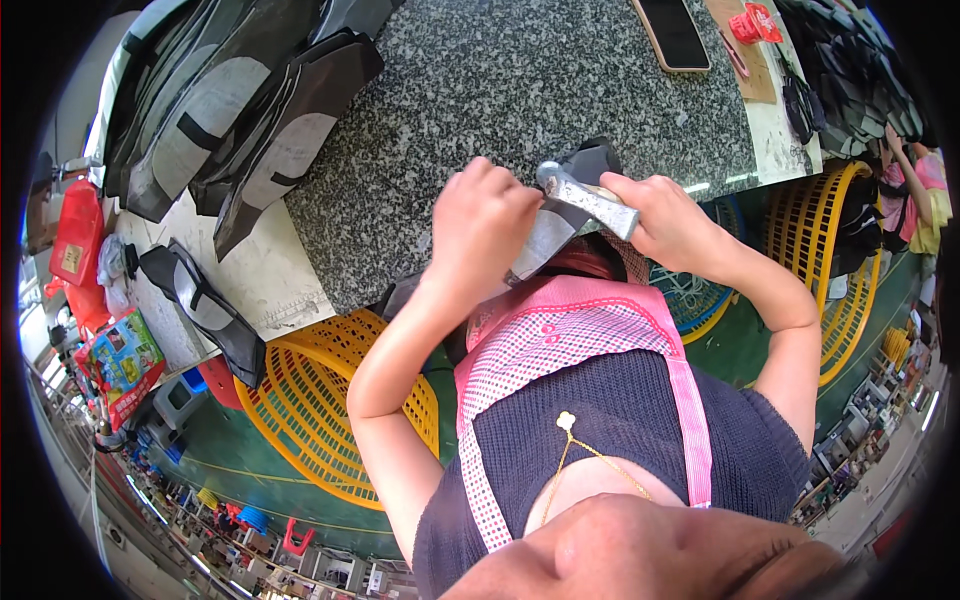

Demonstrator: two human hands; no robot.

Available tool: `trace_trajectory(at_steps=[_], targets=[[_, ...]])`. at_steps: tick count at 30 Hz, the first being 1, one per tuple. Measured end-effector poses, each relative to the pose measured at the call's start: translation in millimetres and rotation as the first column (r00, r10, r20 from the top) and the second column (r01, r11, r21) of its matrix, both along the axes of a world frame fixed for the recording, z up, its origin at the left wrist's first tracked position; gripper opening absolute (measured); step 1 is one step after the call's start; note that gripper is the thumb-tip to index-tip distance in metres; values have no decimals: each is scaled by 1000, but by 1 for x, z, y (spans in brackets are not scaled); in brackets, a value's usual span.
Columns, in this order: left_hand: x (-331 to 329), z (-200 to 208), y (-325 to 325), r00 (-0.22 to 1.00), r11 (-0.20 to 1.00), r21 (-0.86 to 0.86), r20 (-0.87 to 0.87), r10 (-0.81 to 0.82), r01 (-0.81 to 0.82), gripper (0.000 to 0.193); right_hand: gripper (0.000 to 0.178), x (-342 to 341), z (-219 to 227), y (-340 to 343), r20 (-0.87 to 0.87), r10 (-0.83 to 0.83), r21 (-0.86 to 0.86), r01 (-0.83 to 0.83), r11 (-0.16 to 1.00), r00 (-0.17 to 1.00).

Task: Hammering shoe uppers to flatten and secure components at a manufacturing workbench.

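Note:
My right hand [668, 220] is closed round a hammer [592, 197] with a shiny metal head, one end of it rounded. The hammer head lies over a flat black piece with a grey panel [545, 240] at the near edge of the speckled stone slab [480, 90]; I cannot tell whether they touch. My left hand [483, 228] is bent inward with its fingers curled at that same piece, seemingly gripping it. Its fingertips are hidden behind the back of the hand.
Stacked black-and-grey pieces [215, 110] cover the left side, with one separate piece [205, 308] beside them. A phone [673, 35] lies on the slab's far right. Yellow baskets [325, 450] [800, 225] stand below on both sides. Another person [915, 195] works at far right.

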State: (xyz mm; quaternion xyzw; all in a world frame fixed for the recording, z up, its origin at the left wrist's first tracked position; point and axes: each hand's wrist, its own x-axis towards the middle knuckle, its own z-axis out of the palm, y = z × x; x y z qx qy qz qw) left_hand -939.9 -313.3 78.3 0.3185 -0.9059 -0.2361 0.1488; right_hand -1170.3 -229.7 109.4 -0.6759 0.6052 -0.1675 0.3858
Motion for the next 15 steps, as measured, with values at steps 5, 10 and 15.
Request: trace_trajectory(at_steps=[5,10,15], targets=[[11,0,5,996,981,189,-73,59,-44,10,18,-4,-1,-10,40,-12,70,9,997,999],[14,-5,21,995,995,-91,-94,-45,36,13,16,9,9,3,136,-55,25,52,998,989],[27,10,8,971,739,653,-24,238,-165,7,15,5,-3,4,8,-7,61,7,998,1000]])
